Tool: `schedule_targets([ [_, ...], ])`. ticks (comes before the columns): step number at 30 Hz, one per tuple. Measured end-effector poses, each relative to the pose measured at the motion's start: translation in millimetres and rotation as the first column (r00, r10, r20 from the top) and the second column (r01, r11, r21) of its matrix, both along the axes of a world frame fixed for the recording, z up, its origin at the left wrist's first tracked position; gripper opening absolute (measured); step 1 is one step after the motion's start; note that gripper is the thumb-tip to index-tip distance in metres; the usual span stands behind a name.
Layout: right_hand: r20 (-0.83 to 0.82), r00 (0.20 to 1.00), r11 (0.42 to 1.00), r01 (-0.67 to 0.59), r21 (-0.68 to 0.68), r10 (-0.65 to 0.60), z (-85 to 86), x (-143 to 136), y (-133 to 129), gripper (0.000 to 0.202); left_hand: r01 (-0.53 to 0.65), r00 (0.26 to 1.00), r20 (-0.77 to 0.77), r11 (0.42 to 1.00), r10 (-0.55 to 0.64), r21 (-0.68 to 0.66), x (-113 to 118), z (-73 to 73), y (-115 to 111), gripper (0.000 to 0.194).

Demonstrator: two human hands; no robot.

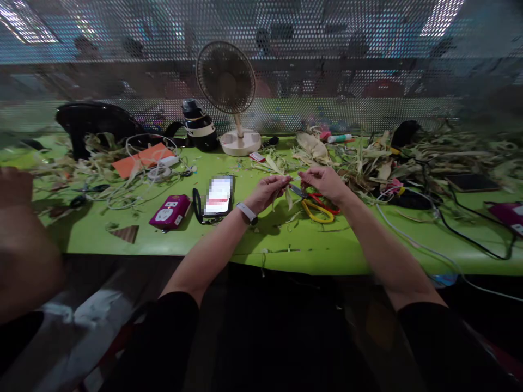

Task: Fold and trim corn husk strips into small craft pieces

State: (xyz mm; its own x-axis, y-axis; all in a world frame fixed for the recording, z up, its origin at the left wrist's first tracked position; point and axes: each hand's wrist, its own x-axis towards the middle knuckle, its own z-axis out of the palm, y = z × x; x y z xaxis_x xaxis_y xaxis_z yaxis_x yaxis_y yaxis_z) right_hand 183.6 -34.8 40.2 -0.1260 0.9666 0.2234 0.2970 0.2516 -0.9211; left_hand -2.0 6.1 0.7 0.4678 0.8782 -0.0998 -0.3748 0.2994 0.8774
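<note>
My left hand [269,191], with a pale band on its wrist, is closed, and a pale green leaf strip [289,198] hangs from its fingertips. Close beside it on the right, my right hand [320,183] is pinched too; what lies between its fingers is too small to make out. Just below the right hand, scissors [318,210] with yellow and red handles rest on the green table [281,239], their blades pointing toward the fingertips. A lit phone [219,195] lies to the left of my left hand.
A fan [241,142] and dark bottle [201,129] stand at the back. Dried husks [378,158] and cables [412,196] spread over the right side. A purple power socket [170,211] and orange paper [143,159] lie left. Another person's arm [24,250] rests at the far left.
</note>
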Motion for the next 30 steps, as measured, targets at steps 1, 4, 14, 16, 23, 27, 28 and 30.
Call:
schedule_targets([
  [1, 0.005, 1.0, 0.999, 0.027, 0.033, -0.027, -0.6, 0.0, 0.9, 0.051, 0.005, 1.0, -0.013, 1.0, -0.005, 0.01, 0.4, -1.1, -0.1, 0.019],
  [4, 0.011, 0.996, 0.99, 0.09, 0.112, -0.092, -3.2, -0.4, 2.6, 0.054, 0.058, 0.998, -0.041, 0.998, -0.057, 0.024, 0.5, -2.0, -1.4, 0.021],
  [14, 0.01, 0.968, 0.938, 0.242, 0.25, -0.252, -9.1, -0.6, 4.8, 0.054, 0.088, 0.992, 0.08, 0.993, -0.094, 0.077, 3.7, 2.6, -9.0, 0.02],
  [16, -0.055, 0.935, 0.889, 0.352, 0.294, -0.352, -7.1, 3.1, 4.2, 0.053, -0.02, 0.99, 0.141, 0.994, 0.004, 0.112, 6.0, 1.5, -7.6, 0.013],
  [23, 0.275, 0.945, 0.97, 0.122, 0.209, -0.179, -16.5, -9.6, 1.9, 0.064, -0.196, 0.972, 0.153, 0.973, 0.176, 0.125, 7.4, -7.7, -0.1, 0.012],
  [27, 0.353, 0.93, 0.974, 0.023, 0.225, -0.104, -27.7, -14.7, 4.6, 0.06, -0.173, 0.976, 0.16, 0.973, 0.149, 0.15, 8.6, -10.4, -0.4, 0.018],
  [28, 0.343, 0.933, 0.971, 0.024, 0.238, -0.107, -30.0, -13.2, 6.2, 0.058, -0.171, 0.978, 0.144, 0.973, 0.149, 0.157, 8.7, -10.2, -0.5, 0.019],
  [30, 0.316, 0.938, 0.959, 0.053, 0.28, -0.144, -33.7, -8.5, 9.9, 0.055, -0.188, 0.981, 0.093, 0.964, 0.173, 0.19, 8.4, -8.9, -0.5, 0.022],
])
